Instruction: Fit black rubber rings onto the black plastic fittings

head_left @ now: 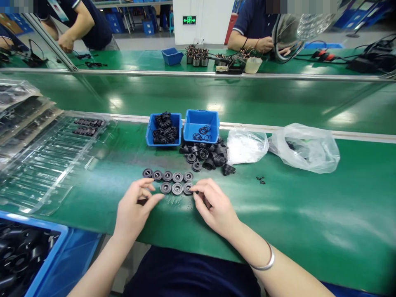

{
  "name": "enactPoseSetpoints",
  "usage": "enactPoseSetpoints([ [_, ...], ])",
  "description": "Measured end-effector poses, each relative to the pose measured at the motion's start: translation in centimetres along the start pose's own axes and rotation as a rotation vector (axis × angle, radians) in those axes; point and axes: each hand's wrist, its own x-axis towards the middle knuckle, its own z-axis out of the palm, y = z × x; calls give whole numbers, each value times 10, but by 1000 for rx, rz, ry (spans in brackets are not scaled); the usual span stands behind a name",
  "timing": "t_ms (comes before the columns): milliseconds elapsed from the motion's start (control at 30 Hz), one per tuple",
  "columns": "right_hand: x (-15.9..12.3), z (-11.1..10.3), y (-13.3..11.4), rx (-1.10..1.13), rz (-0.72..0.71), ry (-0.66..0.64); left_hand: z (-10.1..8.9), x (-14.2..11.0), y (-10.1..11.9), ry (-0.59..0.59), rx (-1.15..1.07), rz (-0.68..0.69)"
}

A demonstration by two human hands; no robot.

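Several round black ringed parts [167, 176] lie in two rows on the green bench, three of them in the lower row. My left hand [136, 206] hovers at the left end of the rows, thumb and fingers apart, with nothing seen between them. At the right end, the thumb and index fingertips of my right hand [215, 206] come together against the edge of the last lower part [188, 189]. Whatever sits in that pinch is too small or hidden. Tiny clear pieces [173, 201] are scattered just below the lower row.
Behind the rows are a heap of black cone-shaped parts [213, 159], a blue bin of black rings [148, 138], another blue bin [201, 119] and plastic bags [247, 146]. Clear trays [46, 165] and a blue crate [62, 243] flank the left. Two co-workers stand across the bench.
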Motion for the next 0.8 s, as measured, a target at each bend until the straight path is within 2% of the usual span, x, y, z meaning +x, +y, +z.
enactPoseSetpoints([
  [67, 0, 0, -1, -2, 1, -1, -13, 2, 6, 60, -408, -276],
  [133, 0, 0, -1, -7, 1, -4, -27, 3, 11, 42, -748, -531],
  [167, 0, 0, -1, -10, -2, -5, -33, 3, 12, 6, -854, -612],
  [233, 0, 1, -1, -12, -4, -8, -42, 2, 12, -56, -931, -654],
  [400, 0, 1, 3, -25, 3, 9, -45, -8, 9, -95, -779, -495],
  [600, 1, 1, 4, -38, 9, 14, -46, -11, -2, -280, -512, -344],
  [667, 1, 1, 3, -35, 8, 12, -45, -9, -9, -264, -304, -251],
  [800, 2, 1, 3, -28, 7, 3, -34, -3, -20, -196, 199, 92],
])
